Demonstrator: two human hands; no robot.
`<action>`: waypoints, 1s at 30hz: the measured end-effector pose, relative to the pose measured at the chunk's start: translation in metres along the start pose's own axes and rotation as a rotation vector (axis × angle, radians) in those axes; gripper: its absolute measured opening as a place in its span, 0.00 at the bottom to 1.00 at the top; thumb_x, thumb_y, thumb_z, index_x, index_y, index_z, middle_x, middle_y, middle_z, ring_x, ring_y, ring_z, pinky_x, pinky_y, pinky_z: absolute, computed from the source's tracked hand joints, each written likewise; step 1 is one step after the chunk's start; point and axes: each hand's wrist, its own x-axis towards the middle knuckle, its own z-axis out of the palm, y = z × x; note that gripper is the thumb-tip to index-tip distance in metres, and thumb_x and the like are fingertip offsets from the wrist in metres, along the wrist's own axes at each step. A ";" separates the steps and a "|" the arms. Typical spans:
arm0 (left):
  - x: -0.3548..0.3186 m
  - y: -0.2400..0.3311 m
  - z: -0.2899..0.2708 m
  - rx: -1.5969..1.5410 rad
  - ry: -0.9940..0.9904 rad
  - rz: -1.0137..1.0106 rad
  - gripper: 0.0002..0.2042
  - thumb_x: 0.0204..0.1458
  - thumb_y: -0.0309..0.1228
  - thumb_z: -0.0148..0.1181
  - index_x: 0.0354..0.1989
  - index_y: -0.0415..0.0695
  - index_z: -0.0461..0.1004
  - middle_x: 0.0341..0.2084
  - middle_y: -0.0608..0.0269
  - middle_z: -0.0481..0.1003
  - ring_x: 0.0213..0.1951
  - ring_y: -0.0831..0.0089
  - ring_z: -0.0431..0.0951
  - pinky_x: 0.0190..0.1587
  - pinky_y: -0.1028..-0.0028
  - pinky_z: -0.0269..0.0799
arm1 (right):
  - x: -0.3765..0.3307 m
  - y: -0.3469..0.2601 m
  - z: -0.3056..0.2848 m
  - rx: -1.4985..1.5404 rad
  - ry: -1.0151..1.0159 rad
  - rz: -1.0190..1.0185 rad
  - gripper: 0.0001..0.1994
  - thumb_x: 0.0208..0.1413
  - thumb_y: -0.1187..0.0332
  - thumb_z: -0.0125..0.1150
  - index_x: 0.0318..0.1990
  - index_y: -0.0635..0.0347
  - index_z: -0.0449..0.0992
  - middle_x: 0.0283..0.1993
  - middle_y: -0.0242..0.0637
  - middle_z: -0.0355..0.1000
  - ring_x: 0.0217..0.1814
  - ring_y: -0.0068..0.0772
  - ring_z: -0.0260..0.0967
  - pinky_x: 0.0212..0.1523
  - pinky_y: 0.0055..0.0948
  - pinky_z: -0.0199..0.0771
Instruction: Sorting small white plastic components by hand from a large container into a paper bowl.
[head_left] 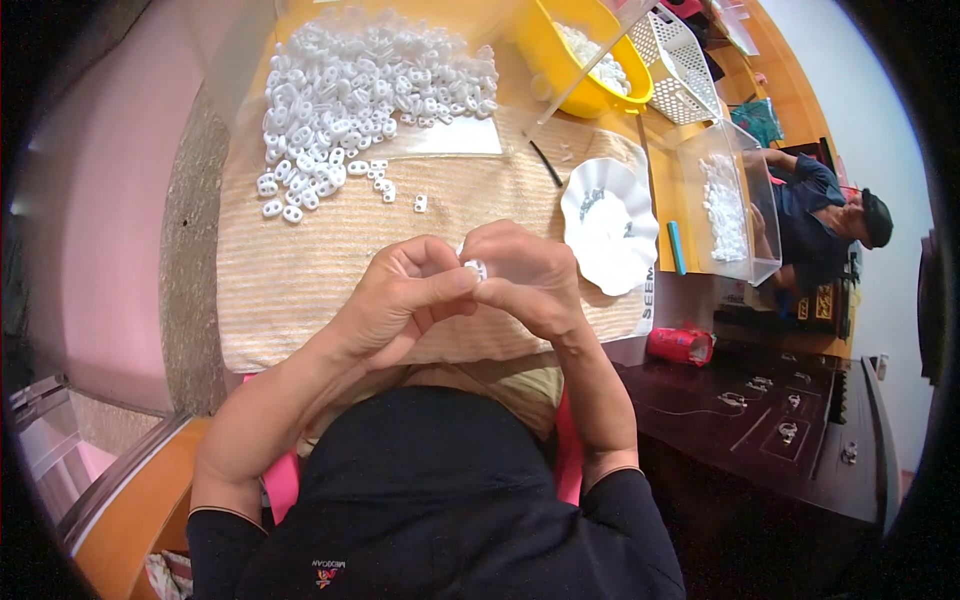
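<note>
Close in front of my body, my left hand and my right hand meet at the fingertips. Between them they pinch a small white plastic piece, partly hidden by the fingers. It resembles the two-holed white plastic pieces heaped at the far left of the striped cloth. A few loose ones, such as a single piece, lie between the heap and my hands. To the right of my right hand sits a white scalloped dish holding small greyish bits too tiny to make out.
A thin black stick lies beyond the dish, and a teal bar is right of it. Farther back stand a yellow basin and a white perforated basket. Another person sits at right behind a clear bin of white pieces.
</note>
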 end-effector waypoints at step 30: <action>0.000 0.004 -0.001 0.094 0.115 0.015 0.05 0.53 0.28 0.63 0.36 0.43 0.74 0.38 0.58 0.78 0.34 0.80 0.77 0.40 0.76 0.76 | 0.025 -0.014 -0.073 -0.224 0.627 -0.253 0.12 0.57 0.74 0.60 0.47 0.69 0.73 0.29 0.34 0.72 0.28 0.20 0.70 0.31 0.24 0.79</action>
